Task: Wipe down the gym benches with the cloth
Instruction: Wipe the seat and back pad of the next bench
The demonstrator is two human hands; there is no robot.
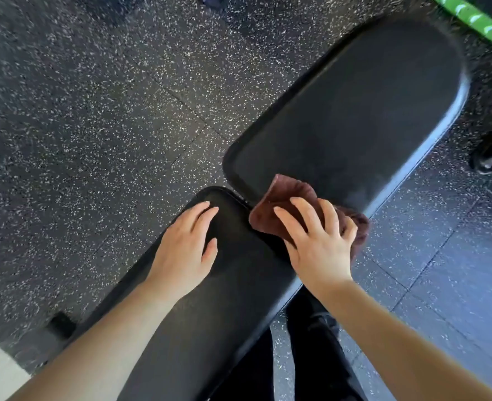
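Right hand (320, 244) flat on cloth (285, 204) at bench (354, 111) gap

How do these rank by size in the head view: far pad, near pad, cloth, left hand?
1. Far pad
2. Near pad, a close second, partly covered
3. Left hand and cloth: too alike to rank, as the right hand hides part of the cloth

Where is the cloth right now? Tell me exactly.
In the head view the brown cloth lies right of centre under the right hand, over the gap between the near bench pad and the far bench pad.
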